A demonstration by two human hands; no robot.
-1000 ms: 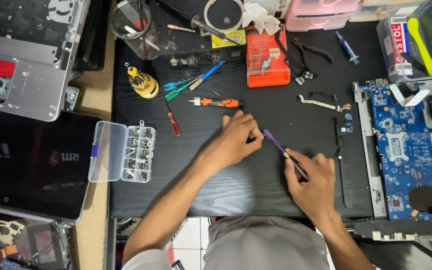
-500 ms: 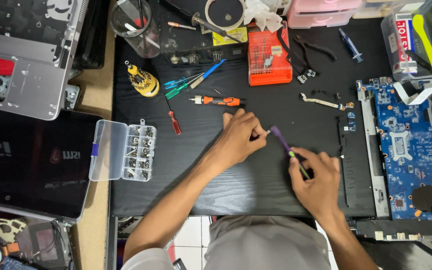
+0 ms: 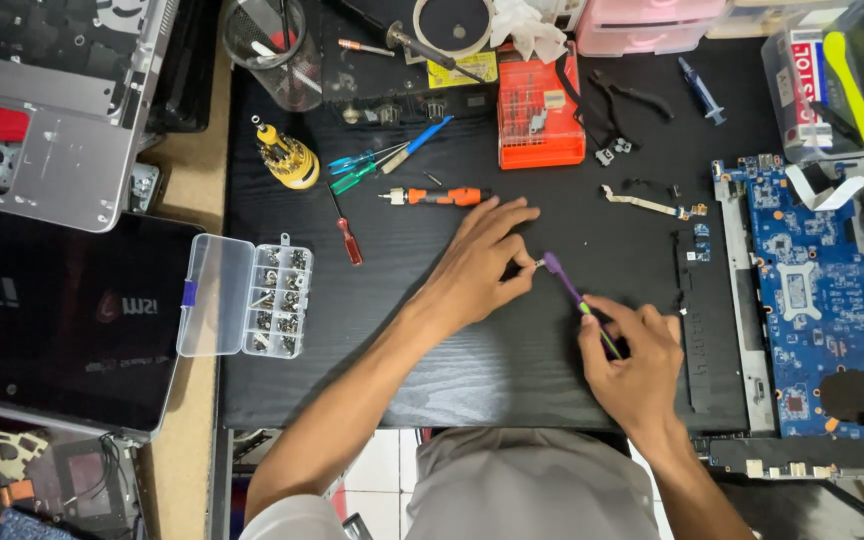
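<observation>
The black worktop [image 3: 472, 370] has its widest bare stretch along the near edge, below and between the forearms; the far edge is crowded with tools, the left edge meets a clear compartment box of screws [image 3: 247, 296] with its lid swung open, and the right edge is taken by a blue circuit board [image 3: 802, 300] in its frame; the left hand [image 3: 477, 265] reaches in from the lower left, forearm slanting up across the bare area, palm down, fingers spread forward, thumb and forefinger pinched as a closed grip on a tiny metal piece [image 3: 536, 264], too small to tell what kind; the right hand [image 3: 632, 355] lies near the front edge, wrist bent inward, its grip closed around a purple-tipped screwdriver [image 3: 574, 295] whose tip points up-left and meets that small piece between the two hands; beyond the left hand lies one orange-handled screwdriver [image 3: 437, 196], just beside the fingertips; further left one red-handled screwdriver [image 3: 347, 232], one yellow bit holder [image 3: 287, 160] and a small fan of blue and green drivers [image 3: 382, 160], count unclear; one orange bit case [image 3: 540, 110] stands at the far side.
</observation>
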